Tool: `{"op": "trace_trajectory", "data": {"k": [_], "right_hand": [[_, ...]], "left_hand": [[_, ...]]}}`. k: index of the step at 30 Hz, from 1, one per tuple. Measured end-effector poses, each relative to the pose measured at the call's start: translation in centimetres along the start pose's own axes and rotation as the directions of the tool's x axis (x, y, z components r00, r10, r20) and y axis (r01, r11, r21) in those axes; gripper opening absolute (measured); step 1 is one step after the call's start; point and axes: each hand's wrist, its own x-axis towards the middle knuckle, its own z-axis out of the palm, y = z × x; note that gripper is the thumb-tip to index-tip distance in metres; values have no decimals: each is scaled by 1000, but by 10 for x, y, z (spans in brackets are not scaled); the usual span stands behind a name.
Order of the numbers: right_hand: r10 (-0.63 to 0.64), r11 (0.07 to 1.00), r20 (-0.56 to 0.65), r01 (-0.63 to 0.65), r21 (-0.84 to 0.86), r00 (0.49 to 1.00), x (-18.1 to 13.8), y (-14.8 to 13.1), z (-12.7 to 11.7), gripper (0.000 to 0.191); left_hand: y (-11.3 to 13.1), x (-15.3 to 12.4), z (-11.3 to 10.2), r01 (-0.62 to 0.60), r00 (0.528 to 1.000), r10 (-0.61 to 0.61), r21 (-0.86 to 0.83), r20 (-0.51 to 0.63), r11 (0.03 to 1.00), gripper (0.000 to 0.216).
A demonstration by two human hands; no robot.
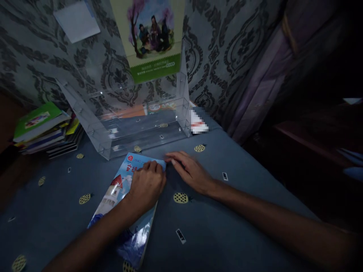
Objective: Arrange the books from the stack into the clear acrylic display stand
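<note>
A blue picture book (113,194) with a lighthouse on its cover lies flat on the blue cloth in front of me. My left hand (147,185) rests on the book's upper right part, fingers curled down at its top edge. My right hand (190,172) lies flat on the cloth just right of the book, its fingertips touching the book's top right corner. Just beyond the book stands a clear acrylic book rack (141,128), with nothing in its front slots.
A pile of books (47,130) sits at the far left. The blue cloth (227,226) has pineapple prints. A wall calendar (150,37) hangs on patterned wallpaper behind the rack. A curtain (266,75) and a dark drop-off lie to the right.
</note>
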Motion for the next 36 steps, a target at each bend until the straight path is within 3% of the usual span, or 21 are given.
{"op": "trace_trajectory", "data": {"k": [5,10,14,16,19,26,31,36], "right_hand": [[4,968,118,26,-248,993,-2,-1,2,31],[-89,888,190,164,-429,978,-6,-11,5,30],[-150,870,197,224,-439,969,-13,-15,10,33],[-170,864,204,246,-439,964,-14,-12,13,35],[-172,861,244,266,-432,954,-9,-8,19,37],[-178,858,358,323,-399,917,18,-13,48,45],[-151,836,396,331,-438,906,32,-17,63,46],[-132,858,435,322,-401,891,46,-16,61,47]], "left_hand": [[1,-2,8,-24,999,24,1,-21,1000,26],[-6,-4,3,-69,998,69,1,5,998,27],[-24,-7,4,-102,995,102,-46,-12,994,27],[-33,-11,9,-87,996,85,-64,-36,994,37],[-43,-20,19,-31,999,29,-75,-31,997,46],[-62,-45,35,119,991,-120,-17,-59,993,47],[-77,-44,38,179,982,-179,-10,-61,984,46],[-83,-39,38,191,978,-192,-19,-80,981,46]]}}
